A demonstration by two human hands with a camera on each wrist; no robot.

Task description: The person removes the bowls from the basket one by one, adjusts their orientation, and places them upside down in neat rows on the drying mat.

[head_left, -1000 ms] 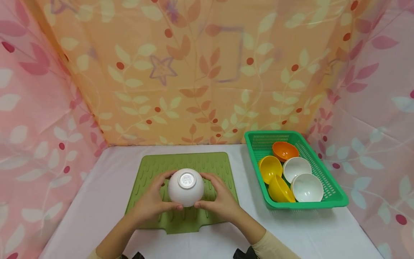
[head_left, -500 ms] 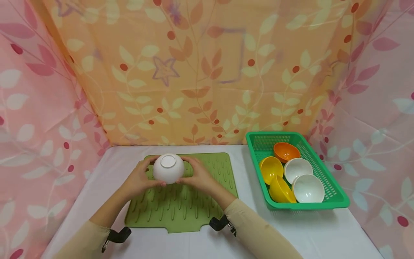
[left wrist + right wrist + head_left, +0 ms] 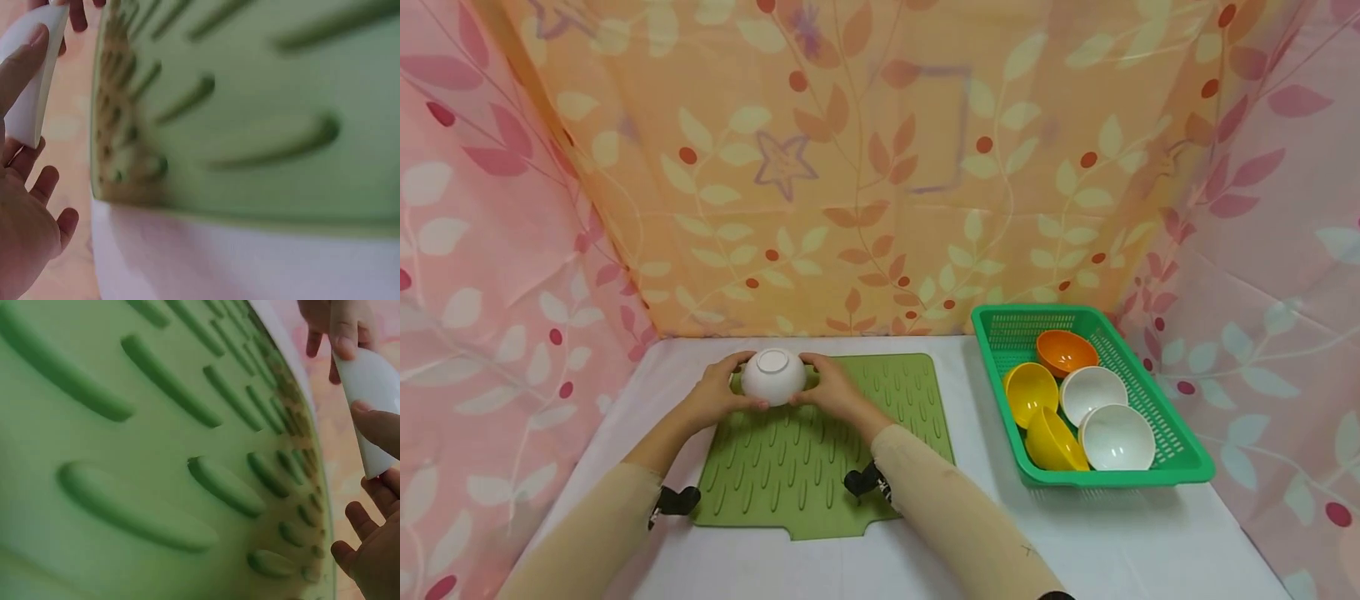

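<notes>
A white bowl (image 3: 773, 380), turned upside down with its foot ring up, hangs over the back left part of the green ridged mat (image 3: 820, 467). My left hand (image 3: 715, 393) grips its left side, thumb on the near face and fingers round the back. On the opposite side my right hand (image 3: 835, 390) pinches it the same way. Both wrist views show a gap between the rim of the bowl (image 3: 31, 81) and the mat (image 3: 262, 94). In the right wrist view, the right thumb lies along the outer wall of the bowl (image 3: 369, 381).
A green plastic basket (image 3: 1000, 433) stands at the right on the white-covered table (image 3: 970, 533). It holds an orange bowl (image 3: 1066, 353), yellow bowls (image 3: 1032, 395) and white bowls (image 3: 1117, 438). Floral cloth (image 3: 820, 275) walls off the back and both sides.
Both hands have carried the upside-down white bowl from the middle of the mat toward its back left. The basket and its bowls stay put.
</notes>
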